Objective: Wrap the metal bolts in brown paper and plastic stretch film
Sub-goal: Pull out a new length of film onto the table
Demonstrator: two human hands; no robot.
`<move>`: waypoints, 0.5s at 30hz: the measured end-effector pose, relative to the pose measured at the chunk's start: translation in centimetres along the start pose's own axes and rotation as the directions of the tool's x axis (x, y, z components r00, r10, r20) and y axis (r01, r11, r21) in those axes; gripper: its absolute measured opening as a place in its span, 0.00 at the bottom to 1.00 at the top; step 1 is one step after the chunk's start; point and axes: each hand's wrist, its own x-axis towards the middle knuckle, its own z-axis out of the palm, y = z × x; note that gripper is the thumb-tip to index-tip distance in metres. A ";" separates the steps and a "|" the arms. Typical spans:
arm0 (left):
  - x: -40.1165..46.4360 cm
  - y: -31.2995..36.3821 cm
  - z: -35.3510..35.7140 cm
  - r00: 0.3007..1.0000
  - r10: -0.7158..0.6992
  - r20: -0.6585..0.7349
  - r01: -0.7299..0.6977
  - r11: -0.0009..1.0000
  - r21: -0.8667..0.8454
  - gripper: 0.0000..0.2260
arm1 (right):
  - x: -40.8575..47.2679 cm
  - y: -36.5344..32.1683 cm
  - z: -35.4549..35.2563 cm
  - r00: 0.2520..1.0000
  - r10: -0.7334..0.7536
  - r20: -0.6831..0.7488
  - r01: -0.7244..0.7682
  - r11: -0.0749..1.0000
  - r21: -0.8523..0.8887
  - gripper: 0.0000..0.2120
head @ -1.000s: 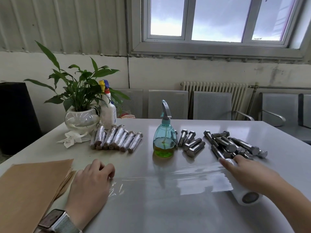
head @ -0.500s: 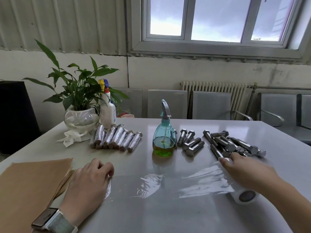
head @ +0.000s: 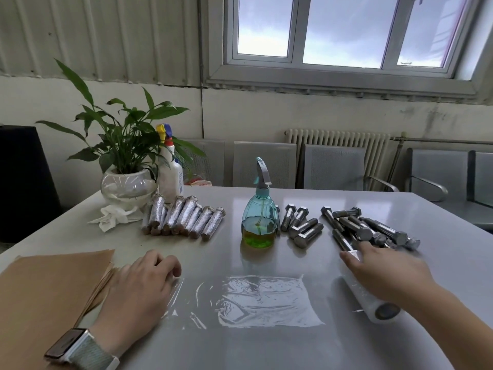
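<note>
Pinning stretch film (head: 266,300) under left fingers (head: 170,265) — roll (head: 373,303) beneath right hand (head: 386,271)

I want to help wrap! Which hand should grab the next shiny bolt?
Probably the right hand. It rests on the film roll with its fingertips right beside the pile of bare bolts. The left hand is across the table, pressing down the stretch film next to the brown paper.
</note>
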 end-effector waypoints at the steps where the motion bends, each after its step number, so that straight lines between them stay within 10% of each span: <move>1: 0.0 -0.1 0.0 1.000 0.002 0.009 -0.002 1.000 -0.003 0.05 | 0.0 -0.1 0.0 1.000 -0.004 0.003 0.004 1.000 -0.007 0.26; 15: 0.0 1.2 -1.3 0.992 0.111 -0.058 -0.104 0.989 0.107 0.07 | 0.1 -0.6 -0.4 0.999 -0.039 0.034 0.040 0.999 -0.032 0.28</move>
